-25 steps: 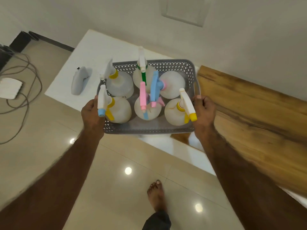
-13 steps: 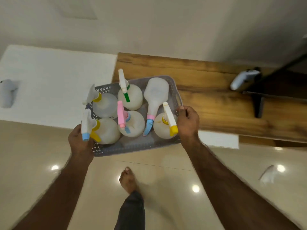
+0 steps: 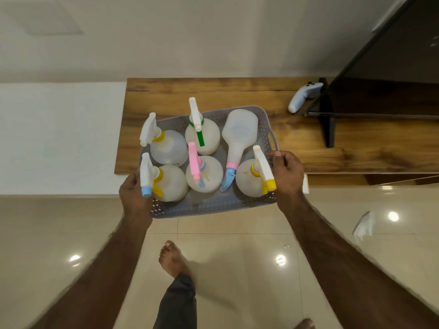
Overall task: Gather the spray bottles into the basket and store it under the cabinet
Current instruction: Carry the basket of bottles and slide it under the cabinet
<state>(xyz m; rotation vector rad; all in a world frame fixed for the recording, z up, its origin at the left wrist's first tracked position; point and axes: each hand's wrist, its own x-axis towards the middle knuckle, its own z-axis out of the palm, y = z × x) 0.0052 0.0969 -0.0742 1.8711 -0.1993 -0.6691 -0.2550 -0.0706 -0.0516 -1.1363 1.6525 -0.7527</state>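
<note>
Tiled floor (image 3: 225, 269) fills the lower frame; a bare foot (image 3: 173, 260) is mid-step at bottom center. White bench (image 3: 59, 138) at left, wooden bench (image 3: 237, 91) across center and right, probably the cabinet's top, though the space under it can't be seen from here. Dark screen on a stand (image 3: 392, 67) in the upper right.

Grey perforated basket (image 3: 213, 207) is held in the air at frame center, over the wooden bench's front edge. Six spray bottles (image 3: 169, 148) are inside: five upright, and one tipped bottle (image 3: 240, 131) lying with its blue nozzle toward the camera. No loose bottles are visible anywhere else.

Left hand (image 3: 134, 195) has fingers (image 3: 131, 180) clamped on the basket's left rim. Right hand (image 3: 287, 172) has fingers (image 3: 276, 156) curled round the right rim by the handle slot.

Judgement: gathering looks done. Left to do: lower the basket and slide it under the cabinet.

A white controller-like object (image 3: 304, 97) lies on the wooden bench, well apart from the basket. A white scrap (image 3: 363, 226) lies on the floor at right. Neither looks in the way. The tipped bottle could roll if the basket tilts.
</note>
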